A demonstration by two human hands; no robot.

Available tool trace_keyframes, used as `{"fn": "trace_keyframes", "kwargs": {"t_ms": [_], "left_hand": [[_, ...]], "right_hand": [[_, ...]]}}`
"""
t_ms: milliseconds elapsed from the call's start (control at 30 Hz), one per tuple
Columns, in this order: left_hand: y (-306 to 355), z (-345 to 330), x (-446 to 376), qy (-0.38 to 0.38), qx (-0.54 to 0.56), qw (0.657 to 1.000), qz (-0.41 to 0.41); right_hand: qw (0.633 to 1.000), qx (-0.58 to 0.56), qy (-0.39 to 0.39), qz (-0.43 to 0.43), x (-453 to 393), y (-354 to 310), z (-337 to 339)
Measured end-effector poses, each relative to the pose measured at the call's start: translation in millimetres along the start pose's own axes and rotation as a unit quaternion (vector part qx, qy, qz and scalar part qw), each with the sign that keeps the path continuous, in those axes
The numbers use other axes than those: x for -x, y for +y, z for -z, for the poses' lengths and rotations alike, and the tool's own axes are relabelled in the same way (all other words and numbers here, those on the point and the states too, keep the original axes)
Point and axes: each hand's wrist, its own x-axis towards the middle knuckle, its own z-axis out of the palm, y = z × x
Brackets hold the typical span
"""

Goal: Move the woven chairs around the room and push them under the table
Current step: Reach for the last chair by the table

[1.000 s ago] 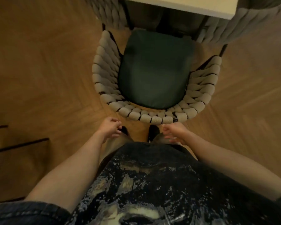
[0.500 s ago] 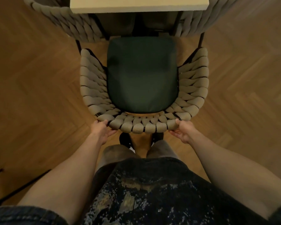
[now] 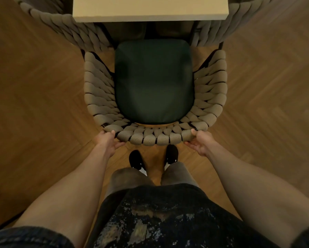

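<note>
Woven beige rope chair with dark green seat cushion point(image 3: 154, 83) faces the pale tabletop point(image 3: 150, 9); left hand point(image 3: 108, 142) and right hand point(image 3: 200, 143) grip its backrest, fingers curled underneath

From my feed the woven chair point(image 3: 155, 138) is a muted taupe-beige, thick braided cords looping in rows with black frame showing in the gaps. Its seat cushion point(image 3: 154, 83) is a plain deep green, almost black in this light. The surface point(image 3: 150, 8) up top is pale cream, no pattern. Two more woven chairs, one on the left point(image 3: 64, 27) and one on the right point(image 3: 239, 20), share the same taupe braid. The floor point(image 3: 34, 95) is warm honey-brown wood laid in herringbone. Shoes point(image 3: 136, 160) are black with a bit of white, trousers point(image 3: 125, 181) dull grey-brown, and the shirt point(image 3: 168, 221) is black with speckled whitish and tan print.
</note>
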Motion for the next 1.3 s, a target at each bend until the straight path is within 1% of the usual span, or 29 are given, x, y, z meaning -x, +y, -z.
{"fn": "trace_keyframes", "kwargs": {"t_ms": [133,267,400,433,567,700,867,1033,1233,1300], "left_hand": [[2,1,-3,0.007,-0.004,1.000,-0.014],[-12,12,-12,-0.029,0.001,0.999,-0.034],[-25,0,-21,-0.094,0.040,0.995,0.016],[-26,-5,-23,-0.097,0.051,0.994,0.017],[-27,-13,-34,-0.059,0.075,0.995,-0.002],[-19,-15,-39,-0.057,0.076,0.995,-0.011],[-11,-18,-43,-0.057,0.065,0.996,-0.019],[-12,-14,-42,-0.090,0.047,0.995,-0.017],[-13,-5,-28,-0.112,0.046,0.992,-0.021],[-17,2,-21,-0.117,0.028,0.992,-0.028]], "right_hand": [[1.000,0.008,-0.012,-0.007,-5,-2,2],[0.999,-0.010,-0.029,-0.028,-12,3,4],[0.995,-0.055,-0.059,-0.056,-23,9,-4],[0.994,-0.073,-0.064,-0.056,-25,9,-6],[0.988,-0.133,-0.067,-0.049,-31,8,-10],[0.986,-0.152,-0.056,-0.044,-31,6,-16],[0.987,-0.149,-0.053,-0.038,-31,4,-22],[0.988,-0.139,-0.060,-0.026,-26,6,-19],[0.993,-0.100,-0.065,0.008,-10,10,-12],[0.995,-0.063,-0.071,0.023,-3,14,-8]]}}
